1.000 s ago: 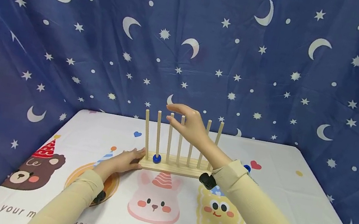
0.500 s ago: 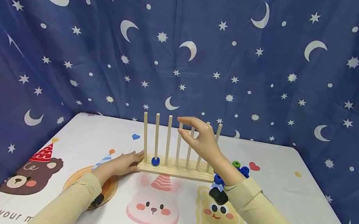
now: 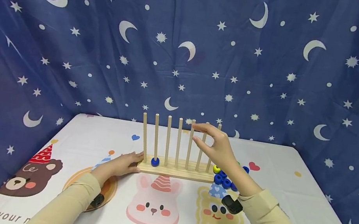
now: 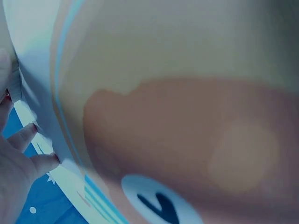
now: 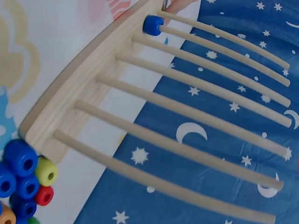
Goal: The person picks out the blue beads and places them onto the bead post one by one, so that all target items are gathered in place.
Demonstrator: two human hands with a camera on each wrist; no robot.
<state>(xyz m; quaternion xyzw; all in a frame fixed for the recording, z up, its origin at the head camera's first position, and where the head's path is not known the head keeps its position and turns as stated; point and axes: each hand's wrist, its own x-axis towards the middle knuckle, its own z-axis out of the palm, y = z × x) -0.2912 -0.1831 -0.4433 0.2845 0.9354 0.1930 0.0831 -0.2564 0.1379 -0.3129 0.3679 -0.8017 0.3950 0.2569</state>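
Note:
A wooden peg rack (image 3: pixel 174 171) with several upright pegs stands on the table. One blue bead (image 3: pixel 155 162) sits at the foot of its second peg from the left, and it shows in the right wrist view as a blue bead (image 5: pixel 153 25) too. My left hand (image 3: pixel 120 164) rests against the rack's left end, its fingers spread in the left wrist view. In front of the right-hand pegs my right hand (image 3: pixel 216 145) is raised, thumb and forefinger apart with nothing between them. Its fingers are out of the right wrist view.
Beside the rack's right end lies a pile of loose beads, with blue beads (image 3: pixel 226 183), a yellow bead (image 5: pixel 46 171) and a red bead (image 5: pixel 44 195). A printed white cloth (image 3: pixel 291 210) covers the table. A blue star-patterned curtain (image 3: pixel 186 69) hangs behind and at both sides.
My right hand has moved right and lower along the pegs, still holding nothing. More of the bead pile now shows past the forearm. My left hand stays at the rack's end.

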